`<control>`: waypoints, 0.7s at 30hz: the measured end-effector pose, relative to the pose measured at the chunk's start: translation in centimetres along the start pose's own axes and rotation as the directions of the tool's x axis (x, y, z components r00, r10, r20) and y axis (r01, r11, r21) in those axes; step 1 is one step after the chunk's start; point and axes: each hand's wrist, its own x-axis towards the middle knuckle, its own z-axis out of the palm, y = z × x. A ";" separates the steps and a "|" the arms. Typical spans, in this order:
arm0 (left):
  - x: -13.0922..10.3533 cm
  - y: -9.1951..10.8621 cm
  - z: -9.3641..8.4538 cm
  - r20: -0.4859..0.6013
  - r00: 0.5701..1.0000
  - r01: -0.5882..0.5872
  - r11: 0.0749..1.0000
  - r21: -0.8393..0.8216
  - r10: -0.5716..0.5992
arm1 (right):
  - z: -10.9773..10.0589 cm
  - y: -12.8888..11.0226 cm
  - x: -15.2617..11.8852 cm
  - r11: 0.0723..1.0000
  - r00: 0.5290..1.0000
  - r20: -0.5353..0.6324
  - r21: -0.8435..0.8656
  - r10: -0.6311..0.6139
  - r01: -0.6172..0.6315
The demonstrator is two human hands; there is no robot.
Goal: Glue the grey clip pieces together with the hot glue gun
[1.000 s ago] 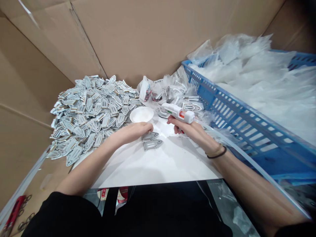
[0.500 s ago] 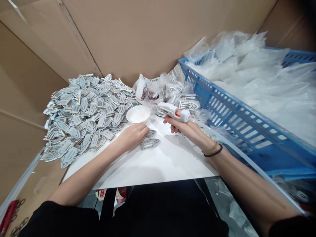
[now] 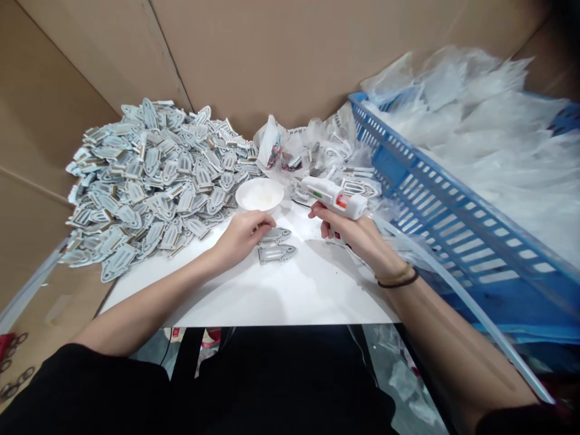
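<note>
**Gun in one hand, grey pieces by the other**

Two flat grey pieces lie on the white table (image 3: 244, 302), narrow ends to the right: the front piece (image 3: 277, 254) and, just behind it, the back piece (image 3: 281, 234). The left hand (image 3: 242, 232) bends over the back piece's blunt end, thumb and fingers nearly together; from here I can't tell whether they pinch it or merely rest there. The right hand (image 3: 356, 232) is wrapped round the handle of a white glue gun (image 3: 334, 198), raised above the table, nose to the left.

To my mind, fingertips belong at a piece's edge, clear of a probably hot nozzle, pressing it flat so it can't slide; short, light squeezes should beat long ones. The clear stick (image 3: 484, 325) behind the gun wants to run free of the sleeve.

Beyond the left hand stands a white bowl (image 3: 277, 203); a heap of similar pieces (image 3: 154, 181) spreads leftward, and a blue basket (image 3: 530, 302) holds plastic bags (image 3: 512, 139) at right.
</note>
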 end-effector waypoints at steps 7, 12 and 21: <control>-0.2 -0.5 0.8 -0.024 0.999 -0.023 0.999 0.047 0.024 | 0.0 0.8 0.3 1.000 1.000 0.009 0.009 0.001 -0.001; -0.4 -0.7 0.8 0.021 0.997 -0.083 0.986 0.145 0.081 | 0.1 0.8 0.1 0.999 1.000 0.018 -0.034 0.014 -0.013; -0.4 -0.3 0.1 0.099 0.992 -0.093 0.973 0.209 0.074 | -0.5 1.4 0.1 0.997 0.999 0.032 -0.071 -0.004 0.006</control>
